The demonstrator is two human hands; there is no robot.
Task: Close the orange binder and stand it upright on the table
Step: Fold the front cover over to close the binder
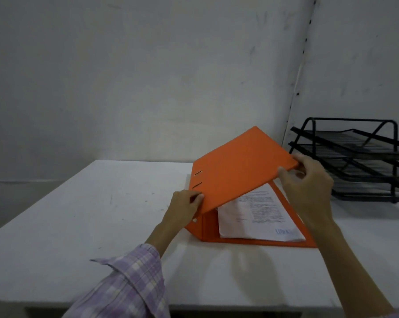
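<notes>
An orange binder [235,171] lies on the white table [79,214], its back cover flat and its front cover raised at a slant, half open. Printed white papers [260,216] show inside under the lifted cover. My right hand [308,187] pinches the free right corner of the lifted cover. My left hand [184,210] rests against the near edge of that cover by the spine, fingers curled on it.
A black wire three-tier letter tray [359,161] stands at the right, just behind the binder. A white wall rises behind the table, with a corner at the right. The table's front edge runs along the bottom of the view.
</notes>
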